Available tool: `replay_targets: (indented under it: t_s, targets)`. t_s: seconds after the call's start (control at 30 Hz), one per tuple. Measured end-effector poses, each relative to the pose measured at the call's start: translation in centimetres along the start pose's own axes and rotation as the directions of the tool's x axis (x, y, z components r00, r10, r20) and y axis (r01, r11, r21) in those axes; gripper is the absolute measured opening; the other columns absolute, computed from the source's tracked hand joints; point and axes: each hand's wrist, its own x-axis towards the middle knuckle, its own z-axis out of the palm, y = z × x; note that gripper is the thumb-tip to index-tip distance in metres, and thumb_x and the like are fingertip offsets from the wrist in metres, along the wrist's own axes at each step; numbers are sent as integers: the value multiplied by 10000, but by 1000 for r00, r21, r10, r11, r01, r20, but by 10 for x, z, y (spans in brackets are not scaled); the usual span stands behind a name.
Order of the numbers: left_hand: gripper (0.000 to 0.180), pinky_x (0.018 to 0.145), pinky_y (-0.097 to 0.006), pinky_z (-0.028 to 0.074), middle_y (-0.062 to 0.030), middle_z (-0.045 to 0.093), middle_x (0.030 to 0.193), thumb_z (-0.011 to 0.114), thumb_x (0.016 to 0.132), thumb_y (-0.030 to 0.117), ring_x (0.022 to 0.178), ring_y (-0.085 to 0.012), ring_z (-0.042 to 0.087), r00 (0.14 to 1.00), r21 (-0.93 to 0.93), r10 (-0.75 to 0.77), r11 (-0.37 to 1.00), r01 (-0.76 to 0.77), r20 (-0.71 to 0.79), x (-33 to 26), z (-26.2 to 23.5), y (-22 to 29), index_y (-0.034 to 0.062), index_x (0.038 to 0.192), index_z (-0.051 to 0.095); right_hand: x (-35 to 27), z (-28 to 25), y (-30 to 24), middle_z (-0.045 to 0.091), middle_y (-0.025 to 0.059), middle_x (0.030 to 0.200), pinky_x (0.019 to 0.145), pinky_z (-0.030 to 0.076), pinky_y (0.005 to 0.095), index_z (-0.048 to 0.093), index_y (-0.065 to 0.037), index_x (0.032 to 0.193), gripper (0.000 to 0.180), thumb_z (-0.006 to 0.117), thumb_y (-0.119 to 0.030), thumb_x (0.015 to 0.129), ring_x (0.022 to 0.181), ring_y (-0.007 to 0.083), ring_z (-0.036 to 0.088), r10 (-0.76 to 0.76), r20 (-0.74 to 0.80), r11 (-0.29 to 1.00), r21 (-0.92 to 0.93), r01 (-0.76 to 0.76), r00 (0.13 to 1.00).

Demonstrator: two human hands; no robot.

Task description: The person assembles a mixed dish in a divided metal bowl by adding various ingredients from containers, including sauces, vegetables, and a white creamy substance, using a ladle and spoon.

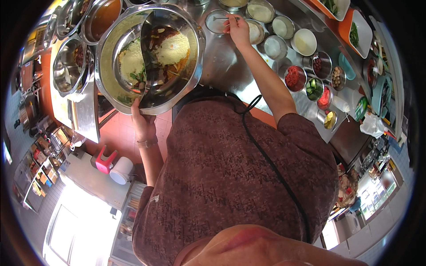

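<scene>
A wide steel pot, split down the middle by a wavy divider, is tilted toward me at the left end of the counter. Pale powder heaps lie in both halves, over green leaves on one side and dark red-brown seasoning on the other. My left hand is closed on the pot's near rim. Farther off and to the right, my right hand pinches a small metal spoon above a steel bowl. Beside that hand stands another bowl of white powder.
Several steel bowls of white seasonings fill the back right. Nearer are cups of chopped red chilli, cucumber slices and nuts. An orange-and-white tray holds greens. Left are a pot of brown sauce and an empty steel pot.
</scene>
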Motion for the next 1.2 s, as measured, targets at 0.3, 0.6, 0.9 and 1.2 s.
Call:
replay_targets:
  t_s: [0.3, 0.6, 0.9, 1.2]
  targets:
    - [361, 435, -220, 345, -20, 767, 1032, 529, 1057, 348, 657, -70, 639, 1000, 2, 1, 1000, -1, 20, 2, -12, -6, 73, 1239, 678, -9, -27, -15, 730, 105, 868, 589, 522, 283, 666, -10, 1139, 223, 530, -175, 1074, 624, 161, 678, 44, -50, 988, 147, -36, 998]
    - [213, 403, -235, 205, 73, 539, 656, 604, 1021, 326, 439, -32, 350, 991, 55, -25, 998, 18, 134, 13, -20, -1, 127, 977, 665, -44, -31, -95, 742, 124, 906, 673, 543, 319, 695, 6, 1182, 264, 572, -197, 1067, 679, 178, 666, -45, -60, 955, 289, 60, 997]
    - [238, 389, -216, 222, 15, 682, 806, 589, 1024, 295, 458, -29, 417, 973, 122, -42, 992, 14, 229, 17, 1, -1, 104, 1144, 665, -122, 80, -192, 728, 78, 944, 690, 555, 258, 667, -5, 1213, 240, 529, -159, 1090, 707, 115, 666, -428, 465, 879, 14, 477, 775]
    - [286, 422, -210, 252, 33, 717, 945, 579, 1026, 327, 551, -15, 507, 974, 171, -125, 981, 92, 191, 13, 20, 3, 111, 1197, 656, 37, 3, -117, 773, 87, 913, 585, 533, 270, 653, -5, 1157, 237, 529, -190, 1075, 615, 130, 686, -368, -81, 922, -158, 353, 926]
